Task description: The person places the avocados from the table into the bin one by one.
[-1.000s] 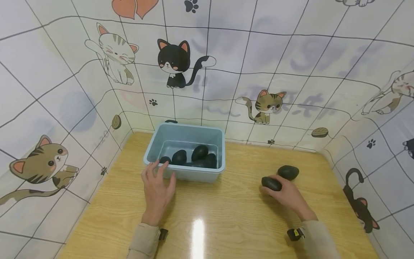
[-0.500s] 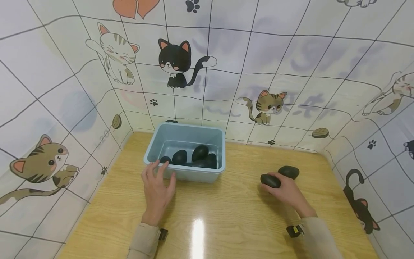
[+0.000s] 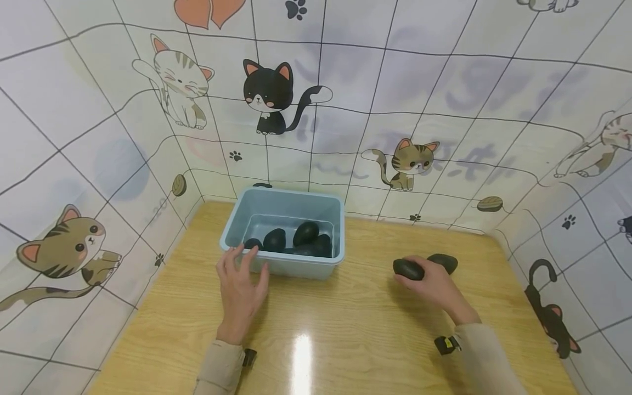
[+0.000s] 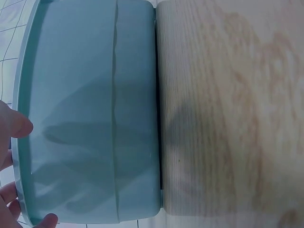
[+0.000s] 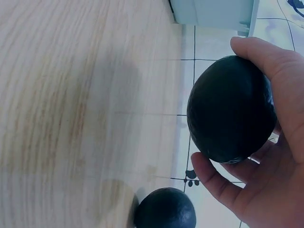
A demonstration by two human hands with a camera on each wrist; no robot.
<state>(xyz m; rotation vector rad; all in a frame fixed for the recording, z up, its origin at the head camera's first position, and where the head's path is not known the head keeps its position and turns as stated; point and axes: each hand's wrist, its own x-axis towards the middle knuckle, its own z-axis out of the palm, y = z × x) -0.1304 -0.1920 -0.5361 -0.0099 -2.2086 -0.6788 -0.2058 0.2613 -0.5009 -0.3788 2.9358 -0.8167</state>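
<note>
A light blue plastic bin (image 3: 281, 266) stands near the back wall with several dark avocados (image 3: 306, 233) inside. At its front left corner, my left hand (image 3: 239, 291) holds the rim, fingers bent over the edge and the thumb outside the front wall. The left wrist view shows those fingertips at the bin's rim (image 4: 20, 156). On the right, my right hand (image 3: 436, 285) grips an avocado (image 3: 408, 269) between thumb and fingers, raised off the table in the right wrist view. Another avocado (image 3: 444, 263) lies on the table just behind that hand, partly covered by it.
The wooden table (image 3: 345, 329) runs up to cat-patterned walls (image 3: 340, 137) at the back and both sides. Bare wood lies between the bin and my right hand. A bright light reflection (image 3: 302, 362) falls near the front.
My right hand, with its avocado, has shifted slightly left and up, away from the avocado lying on the table. The left hand and the bin stay in place.
</note>
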